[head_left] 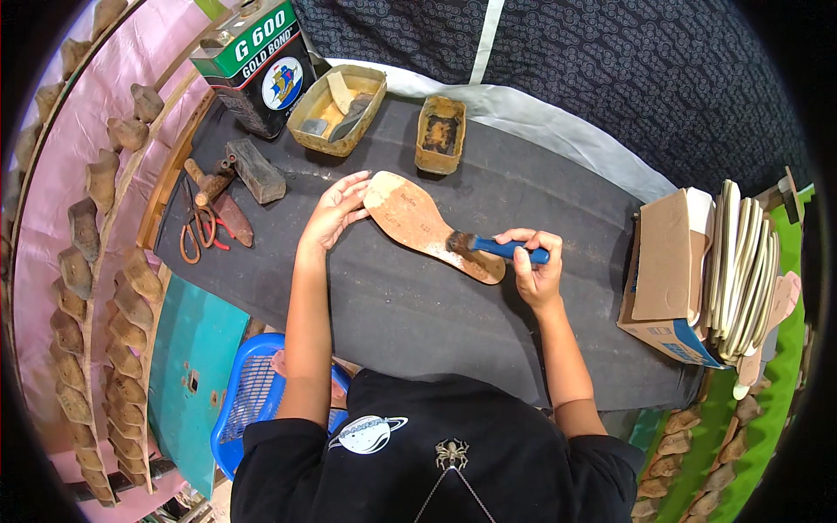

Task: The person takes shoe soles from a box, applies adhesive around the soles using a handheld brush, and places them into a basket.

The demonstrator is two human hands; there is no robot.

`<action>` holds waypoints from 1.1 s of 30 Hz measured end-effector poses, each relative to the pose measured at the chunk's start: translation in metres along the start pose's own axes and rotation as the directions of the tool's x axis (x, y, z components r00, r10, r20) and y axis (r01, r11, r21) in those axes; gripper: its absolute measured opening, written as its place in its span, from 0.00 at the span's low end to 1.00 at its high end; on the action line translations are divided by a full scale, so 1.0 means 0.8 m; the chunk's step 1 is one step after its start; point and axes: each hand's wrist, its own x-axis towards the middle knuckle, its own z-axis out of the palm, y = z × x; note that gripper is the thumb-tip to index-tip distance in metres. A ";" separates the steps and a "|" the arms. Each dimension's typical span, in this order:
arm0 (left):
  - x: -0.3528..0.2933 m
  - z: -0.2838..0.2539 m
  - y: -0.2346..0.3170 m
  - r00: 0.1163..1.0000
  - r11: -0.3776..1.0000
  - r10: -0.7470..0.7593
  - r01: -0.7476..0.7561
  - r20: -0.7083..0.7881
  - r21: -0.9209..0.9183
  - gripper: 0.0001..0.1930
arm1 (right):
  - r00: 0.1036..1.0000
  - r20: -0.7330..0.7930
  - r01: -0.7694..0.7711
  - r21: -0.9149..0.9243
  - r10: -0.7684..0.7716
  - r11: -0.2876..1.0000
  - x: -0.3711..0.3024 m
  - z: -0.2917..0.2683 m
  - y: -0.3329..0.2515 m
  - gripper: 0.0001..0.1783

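Observation:
A tan shoe insole (403,213) lies slantwise over the dark table, its wider end toward the upper left. My left hand (334,212) grips the edge of that wide end between thumb and fingers. In my right hand (539,268) is a brush with a blue handle (508,250), fingers wrapped round it. The brush's dark bristles (458,243) touch the insole near its narrower end. A wet-looking, darker patch and whitish specks show on the surface around the bristles.
At the back stand a green-and-black tin (283,83), a tub of scraps (316,145) and a small stained container (438,163). Scissors (207,228), a hammer (209,183) and a grey block (255,172) lie left. A cardboard box (667,261) stands right, beside stacked pale sheets (739,261).

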 end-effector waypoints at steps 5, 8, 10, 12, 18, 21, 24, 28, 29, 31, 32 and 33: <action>-0.001 0.000 0.001 1.000 1.000 -0.004 0.004 -0.004 -0.010 0.20 | 0.998 -0.057 -0.030 -0.067 0.026 0.997 0.007 -0.020 -0.010 0.08; -0.001 0.001 0.002 1.000 1.000 -0.006 0.006 -0.008 -0.010 0.20 | 0.994 -0.078 -0.085 -0.040 0.081 0.996 0.006 -0.027 -0.010 0.07; -0.001 0.001 0.002 1.000 1.000 -0.010 0.010 -0.010 -0.004 0.20 | 0.991 -0.119 -0.062 0.029 0.065 0.998 0.005 -0.025 -0.007 0.07; 0.000 0.000 0.001 1.000 1.000 0.000 0.000 0.006 -0.026 0.20 | 0.986 -0.161 -0.034 0.097 0.050 0.995 0.006 -0.018 -0.007 0.07; -0.001 0.002 0.001 1.000 1.000 -0.001 0.001 -0.002 -0.021 0.20 | 0.977 -0.155 -0.120 0.187 0.150 0.975 0.009 0.000 -0.001 0.07; 0.000 -0.002 0.000 1.000 1.000 0.006 -0.006 -0.001 -0.028 0.20 | 0.974 -0.123 -0.169 0.176 0.192 0.970 0.007 -0.009 0.008 0.07; 0.000 -0.002 0.000 1.000 1.000 0.002 -0.002 -0.014 -0.024 0.20 | 0.970 -0.160 -0.162 0.142 0.184 0.976 0.010 -0.022 0.008 0.07; -0.001 -0.001 0.001 1.000 1.000 0.007 -0.007 -0.005 -0.024 0.20 | 0.968 -0.189 -0.144 0.130 0.167 0.981 0.013 -0.037 0.007 0.08; -0.001 -0.001 0.000 1.000 1.000 0.007 -0.007 -0.006 -0.019 0.20 | 0.969 -0.192 -0.139 0.110 0.158 0.984 0.013 -0.040 0.009 0.08; -0.001 -0.001 0.000 1.000 1.000 0.008 -0.008 -0.007 -0.014 0.20 | 0.969 -0.195 -0.135 0.089 0.150 0.987 0.013 -0.042 0.011 0.09; -0.001 -0.001 0.000 1.000 1.000 0.003 -0.003 -0.005 -0.016 0.20 | 0.968 -0.213 -0.113 0.087 0.129 0.990 0.013 -0.040 0.011 0.09; 0.000 -0.001 0.000 1.000 1.000 -0.002 0.002 -0.004 -0.017 0.20 | 0.967 -0.231 -0.091 0.085 0.109 0.992 0.013 -0.038 0.011 0.09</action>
